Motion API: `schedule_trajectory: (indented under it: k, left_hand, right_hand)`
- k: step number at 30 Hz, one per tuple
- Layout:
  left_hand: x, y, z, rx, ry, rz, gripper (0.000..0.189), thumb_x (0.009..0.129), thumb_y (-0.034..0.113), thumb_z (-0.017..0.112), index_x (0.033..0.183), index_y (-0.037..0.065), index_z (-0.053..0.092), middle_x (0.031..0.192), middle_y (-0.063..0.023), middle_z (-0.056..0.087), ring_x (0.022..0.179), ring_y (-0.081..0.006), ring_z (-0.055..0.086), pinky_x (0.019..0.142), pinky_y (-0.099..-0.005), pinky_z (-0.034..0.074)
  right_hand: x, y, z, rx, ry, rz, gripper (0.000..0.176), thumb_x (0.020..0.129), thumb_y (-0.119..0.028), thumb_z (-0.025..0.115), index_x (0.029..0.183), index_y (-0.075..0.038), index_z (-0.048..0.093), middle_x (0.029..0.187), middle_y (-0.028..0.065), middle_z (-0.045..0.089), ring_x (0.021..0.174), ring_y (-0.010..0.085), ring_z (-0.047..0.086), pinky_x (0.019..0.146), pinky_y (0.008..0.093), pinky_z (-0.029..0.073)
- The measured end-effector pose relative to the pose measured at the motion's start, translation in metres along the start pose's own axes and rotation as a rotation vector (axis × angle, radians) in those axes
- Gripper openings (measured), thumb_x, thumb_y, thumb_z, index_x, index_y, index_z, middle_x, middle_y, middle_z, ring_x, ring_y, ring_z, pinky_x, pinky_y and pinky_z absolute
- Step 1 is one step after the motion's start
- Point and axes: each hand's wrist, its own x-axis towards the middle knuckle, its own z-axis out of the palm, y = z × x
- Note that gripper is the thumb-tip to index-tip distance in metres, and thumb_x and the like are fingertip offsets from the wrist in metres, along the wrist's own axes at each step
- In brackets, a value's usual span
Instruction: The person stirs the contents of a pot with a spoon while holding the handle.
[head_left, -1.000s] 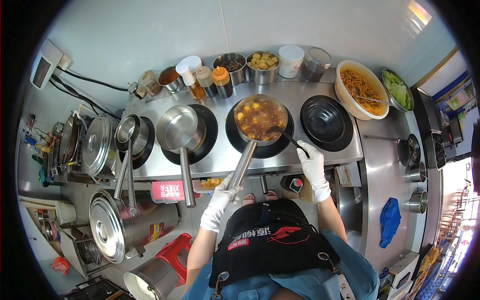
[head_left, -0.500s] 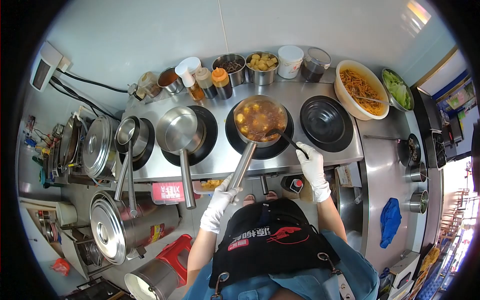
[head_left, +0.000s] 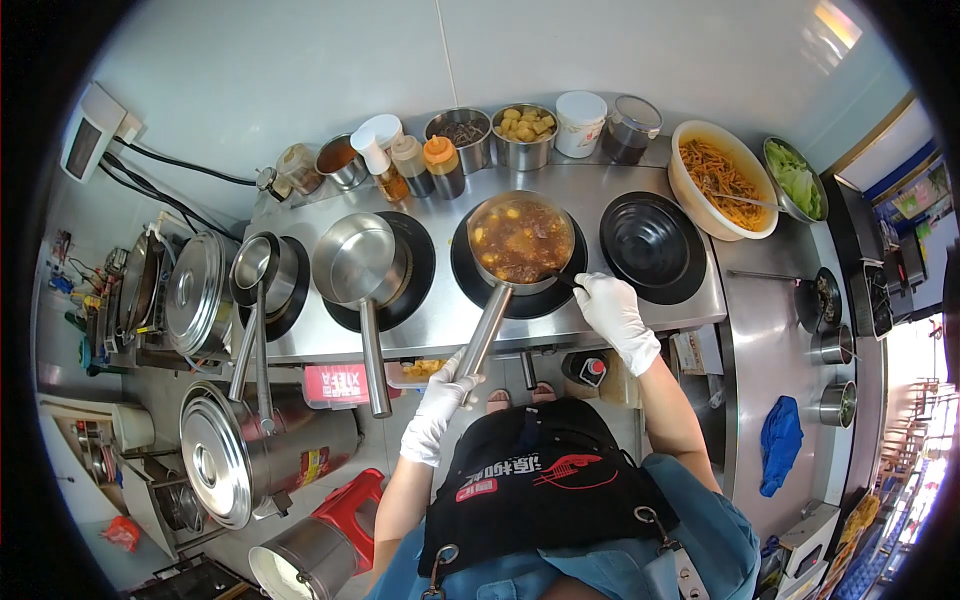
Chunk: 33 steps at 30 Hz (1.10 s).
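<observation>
Left hand [head_left: 447, 400] has the handle [head_left: 487, 335], gloved fingers curled round the steel towards its lower end! Over to the right hand [head_left: 612, 312]: fingers closed on the spoon [head_left: 562, 279], only a short black length showing past the glove. Left forearm slants up from below, the hand just short of the stove [head_left: 440, 310]; right forearm angles in from the lower right, its hand over the front edge, knuckles up. And the pot [head_left: 530, 288]? Upright on the stove, at the handle's far end from the left fingers, just ahead and left of the right ones. The spoon meets brown stew [head_left: 515, 235] by the near-right rim.
</observation>
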Motion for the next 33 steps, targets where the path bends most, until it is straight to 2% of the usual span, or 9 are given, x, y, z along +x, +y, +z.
schedule_trajectory:
  k: [1,6,12,20,23,28,30,33]
  left_hand:
    - [-0.001,0.001,0.0,0.01,0.002,-0.005,0.061,0.082,0.009,0.065,0.139,0.011,0.043,0.096,-0.0017,0.067,0.056,-0.0072,0.056,0.049,-0.0204,0.047]
    - [0.0,0.0,0.0,0.013,0.005,-0.007,0.061,0.082,0.008,0.065,0.139,0.011,0.044,0.096,-0.001,0.067,0.056,-0.0071,0.056,0.049,-0.0202,0.047]
    - [0.0,0.0,0.0,-0.007,0.006,-0.011,0.061,0.082,0.007,0.064,0.139,0.011,0.043,0.097,-0.0011,0.067,0.056,-0.0073,0.056,0.048,-0.0199,0.046]
    - [0.0,0.0,-0.001,-0.005,-0.008,-0.01,0.061,0.084,0.008,0.062,0.141,0.009,0.04,0.096,-0.0043,0.068,0.055,-0.0082,0.055,0.05,-0.0203,0.046]
    - [0.001,-0.001,-0.001,-0.001,-0.004,-0.011,0.061,0.084,0.007,0.062,0.141,0.009,0.04,0.096,-0.0044,0.068,0.056,-0.0083,0.055,0.05,-0.0202,0.046]
    - [-0.001,0.0,0.0,-0.013,-0.002,0.002,0.062,0.083,0.008,0.064,0.14,0.009,0.041,0.097,-0.0035,0.068,0.056,-0.0078,0.055,0.05,-0.02,0.046]
    - [0.0,0.0,0.001,-0.017,-0.004,0.009,0.062,0.082,0.008,0.065,0.14,0.009,0.041,0.098,-0.0031,0.067,0.056,-0.0077,0.055,0.05,-0.0199,0.046]
    - [0.001,-0.002,-0.001,-0.035,-0.01,0.006,0.063,0.082,0.009,0.066,0.14,0.009,0.042,0.099,-0.0024,0.067,0.056,-0.0073,0.055,0.049,-0.02,0.046]
  right_hand:
    - [0.003,-0.003,0.0,-0.007,-0.066,0.026,0.022,0.083,-0.019,0.059,0.097,-0.004,0.067,0.088,0.0154,0.067,0.081,0.0326,0.065,0.073,0.0417,0.051]
    - [0.012,-0.004,0.023,0.138,-0.118,0.113,0.025,0.084,-0.021,0.058,0.098,-0.004,0.067,0.091,0.0173,0.067,0.086,0.0349,0.064,0.078,0.0435,0.05]
    - [0.013,-0.01,0.066,0.41,0.016,0.181,0.026,0.085,-0.022,0.059,0.101,-0.003,0.067,0.094,0.0194,0.066,0.09,0.0353,0.063,0.08,0.0411,0.05]
    - [0.028,-0.027,0.098,0.392,0.172,0.162,0.024,0.085,-0.022,0.059,0.098,-0.003,0.067,0.088,0.0191,0.066,0.083,0.0358,0.064,0.075,0.0421,0.051]
    - [0.034,-0.027,0.111,0.384,0.196,0.166,0.025,0.086,-0.022,0.058,0.099,-0.003,0.066,0.091,0.019,0.066,0.084,0.0353,0.064,0.076,0.0419,0.051]
    - [0.038,-0.026,0.106,0.412,0.207,0.157,0.025,0.086,-0.021,0.06,0.101,-0.002,0.066,0.096,0.0183,0.066,0.088,0.0341,0.064,0.079,0.04,0.051]
    - [0.037,-0.024,0.099,0.493,0.292,0.097,0.025,0.086,-0.019,0.061,0.103,-0.002,0.066,0.098,0.0177,0.067,0.091,0.0329,0.064,0.081,0.0378,0.051]
    - [0.033,-0.017,0.081,0.494,0.295,0.059,0.025,0.085,-0.017,0.062,0.105,-0.002,0.066,0.101,0.0175,0.066,0.094,0.0319,0.064,0.083,0.0361,0.051]
